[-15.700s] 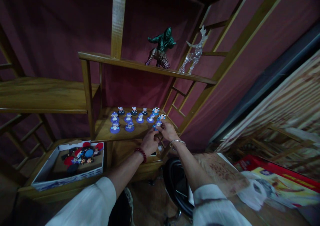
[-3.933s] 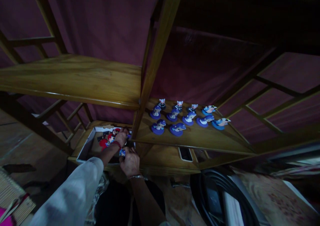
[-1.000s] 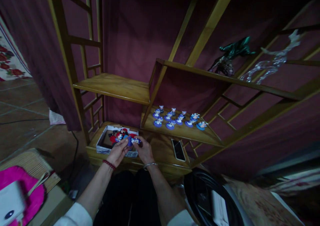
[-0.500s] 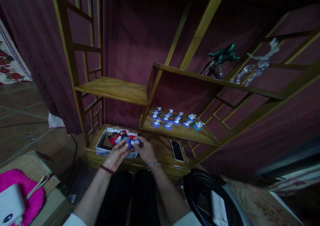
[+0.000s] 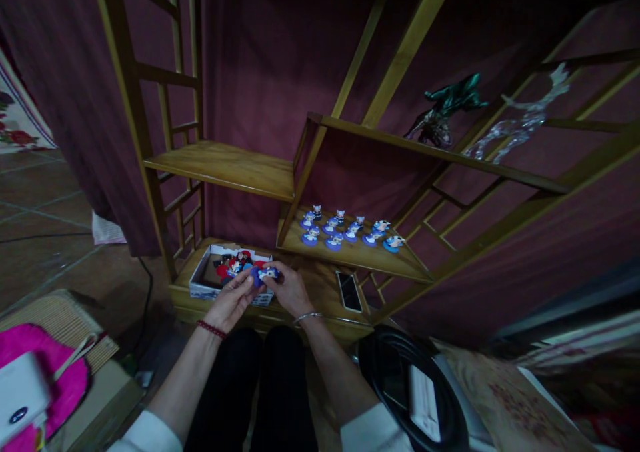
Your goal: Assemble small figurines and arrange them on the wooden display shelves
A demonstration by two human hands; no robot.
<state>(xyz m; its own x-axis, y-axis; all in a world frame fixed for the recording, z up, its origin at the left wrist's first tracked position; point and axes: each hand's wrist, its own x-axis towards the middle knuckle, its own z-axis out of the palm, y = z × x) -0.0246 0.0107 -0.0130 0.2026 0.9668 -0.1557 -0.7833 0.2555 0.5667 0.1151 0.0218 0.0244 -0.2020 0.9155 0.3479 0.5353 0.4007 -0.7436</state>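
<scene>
Between my two hands is a small figurine [image 5: 269, 273] with a purple base, lying tilted on its side. The fingers of my left hand [image 5: 234, 300] pinch it at the base. My right hand [image 5: 291, 292] grips its other end. Just behind my left hand, a white cardboard box [image 5: 200, 285] holds several red, black and blue figurines [image 5: 237, 263]. To the right, several similar purple-based figurines [image 5: 334, 241] stand upright in rows on a wooden shelf [image 5: 380, 260].
A phone [image 5: 349, 291] lies on the low board right of my hands. Higher up stand a green animal statue [image 5: 443, 112] and a clear deer statue [image 5: 520, 125]. A bare wooden shelf [image 5: 225, 169] juts out above the box. Black coiled cable [image 5: 453, 379] lies at lower right.
My hands still hold the figurine, which is turned slightly between the fingers. The whole view has shifted a little, so the shelves sit higher in the picture.
</scene>
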